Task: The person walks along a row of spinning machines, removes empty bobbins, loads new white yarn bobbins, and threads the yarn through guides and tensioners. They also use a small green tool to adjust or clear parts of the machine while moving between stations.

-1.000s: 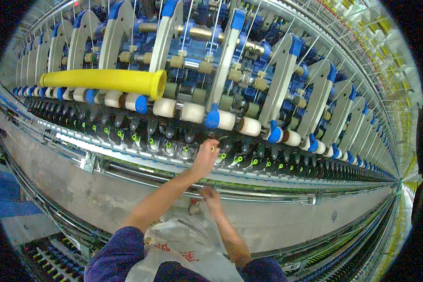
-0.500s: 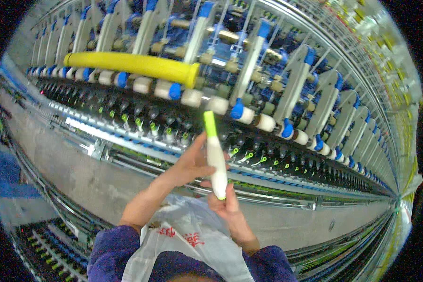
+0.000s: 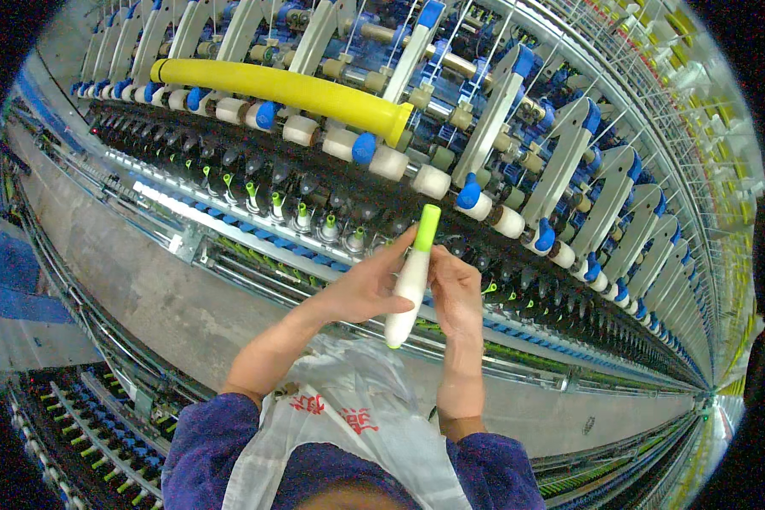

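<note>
A spinning bobbin (image 3: 410,285) wound with white yarn, its bare tube end bright green, is tilted in front of me with the green end pointing away. My left hand (image 3: 370,289) grips it, thumb across the yarn and fingers behind. Close by on the right side of the bobbin is my right hand (image 3: 457,287), its fingers bent and drawn together near the green end. Whatever thread it may pinch is too fine to see. Beyond both hands runs a row of spindles (image 3: 330,228) on the spinning frame, several with green tubes.
A long yellow tube (image 3: 280,89) lies along the machine above the white rollers (image 3: 340,143). Grey arms with blue caps (image 3: 493,119) stand in a row behind. Rails (image 3: 255,285) cross in front of me. Another machine with green-tipped pegs (image 3: 93,442) is at the lower left.
The bobbin's green end has swung to the right. My right hand has left the bobbin's lower end and moved up beside its upper part. The view has shifted slightly.
</note>
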`<state>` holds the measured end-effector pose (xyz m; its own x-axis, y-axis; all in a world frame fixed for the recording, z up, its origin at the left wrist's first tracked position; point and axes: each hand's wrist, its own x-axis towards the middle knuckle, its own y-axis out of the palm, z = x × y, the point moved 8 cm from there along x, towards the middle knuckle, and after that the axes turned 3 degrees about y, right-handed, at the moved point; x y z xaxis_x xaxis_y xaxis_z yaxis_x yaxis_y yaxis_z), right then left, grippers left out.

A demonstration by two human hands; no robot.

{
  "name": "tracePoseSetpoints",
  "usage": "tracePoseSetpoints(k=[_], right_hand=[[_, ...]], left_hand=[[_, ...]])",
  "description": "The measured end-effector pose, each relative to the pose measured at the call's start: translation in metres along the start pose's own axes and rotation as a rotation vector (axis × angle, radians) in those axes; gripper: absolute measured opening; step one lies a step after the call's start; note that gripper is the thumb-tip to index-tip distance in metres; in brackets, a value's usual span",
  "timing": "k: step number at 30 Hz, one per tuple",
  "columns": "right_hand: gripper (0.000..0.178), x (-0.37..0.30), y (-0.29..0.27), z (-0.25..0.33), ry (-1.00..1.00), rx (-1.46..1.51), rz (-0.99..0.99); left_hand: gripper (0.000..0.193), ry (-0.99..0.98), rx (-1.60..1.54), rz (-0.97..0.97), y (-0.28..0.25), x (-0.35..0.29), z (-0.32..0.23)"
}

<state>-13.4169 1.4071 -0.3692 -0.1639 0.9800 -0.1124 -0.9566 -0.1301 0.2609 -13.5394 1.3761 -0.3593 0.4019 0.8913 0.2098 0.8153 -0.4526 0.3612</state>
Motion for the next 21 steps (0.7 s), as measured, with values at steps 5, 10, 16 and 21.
tracePoseSetpoints(k=[5, 10, 16, 21], right_hand=[[0.005, -0.003, -0.008, -0.005, -0.107, -0.016, -0.301], [0.025, -0.014, -0.011, 0.014, -0.463, -0.062, -0.236], [0.014, -0.018, -0.035, -0.002, -0.323, -0.092, -0.286], [0.018, -0.02, -0.036, -0.035, -0.054, 0.13, -0.238]], left_hand=[[0.101, -0.062, 0.283, -0.06, -0.003, 0.003, 0.019], [0.098, 0.048, 0.391, -0.14, -0.004, 0.005, 0.022], [0.096, -0.064, 0.208, -0.084, -0.001, 0.008, 0.041], [0.093, -0.077, 0.071, -0.062, 0.004, 0.012, 0.048]])
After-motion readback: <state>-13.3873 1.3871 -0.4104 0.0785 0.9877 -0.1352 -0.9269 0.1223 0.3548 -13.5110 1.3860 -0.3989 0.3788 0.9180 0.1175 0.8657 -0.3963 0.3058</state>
